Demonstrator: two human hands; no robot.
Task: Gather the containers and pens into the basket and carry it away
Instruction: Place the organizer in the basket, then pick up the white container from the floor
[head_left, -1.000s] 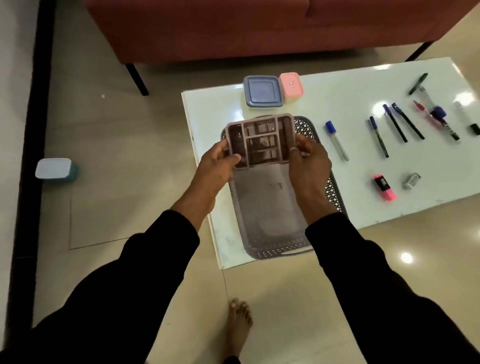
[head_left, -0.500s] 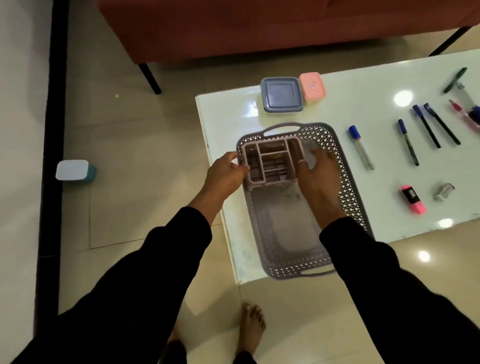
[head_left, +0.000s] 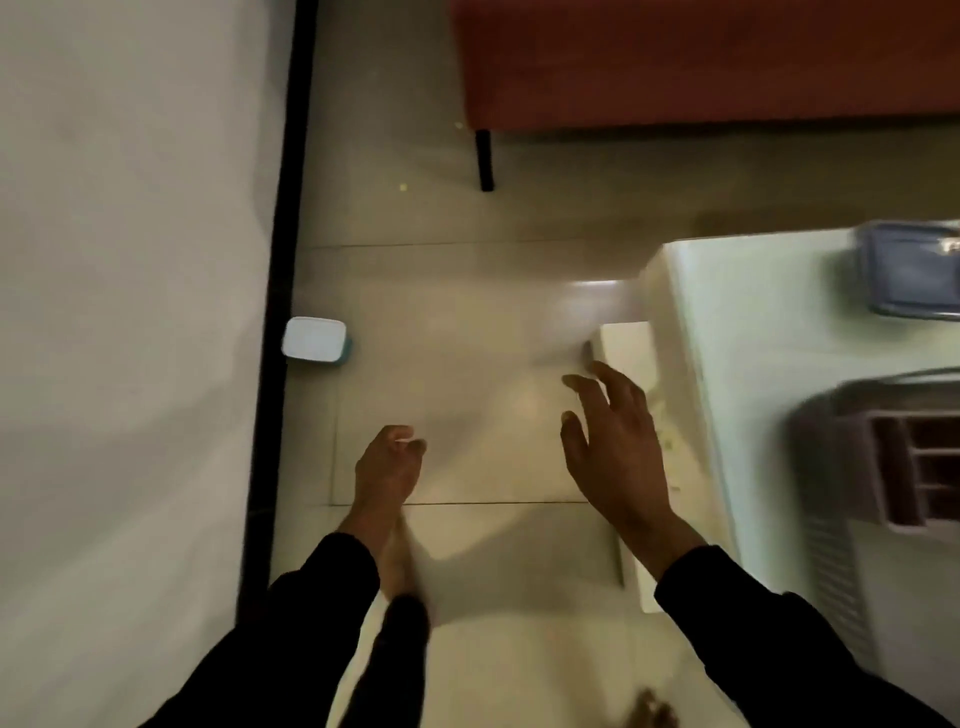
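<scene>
The view is blurred and turned to the left. The grey perforated basket (head_left: 836, 571) lies on the white table (head_left: 769, 332) at the right edge, with the pink divided organiser (head_left: 904, 467) standing inside it. A blue-grey lidded container (head_left: 909, 275) sits on the table at the far right. A small white-lidded teal container (head_left: 316, 339) lies on the floor by the black skirting. My left hand (head_left: 387, 467) hangs over the floor with loosely curled fingers, holding nothing. My right hand (head_left: 615, 441) is spread over the floor, left of the table edge, empty. The pens are out of view.
A red sofa (head_left: 701, 62) with a black leg (head_left: 484, 158) stands beyond the table. A white wall with a black skirting (head_left: 275, 312) runs down the left. My bare foot (head_left: 649, 709) shows at the bottom on the tiled floor.
Both hands have let go of the pink organiser, which now sits in the basket. The view has swung left, and both hands have moved left off the table, over the floor.
</scene>
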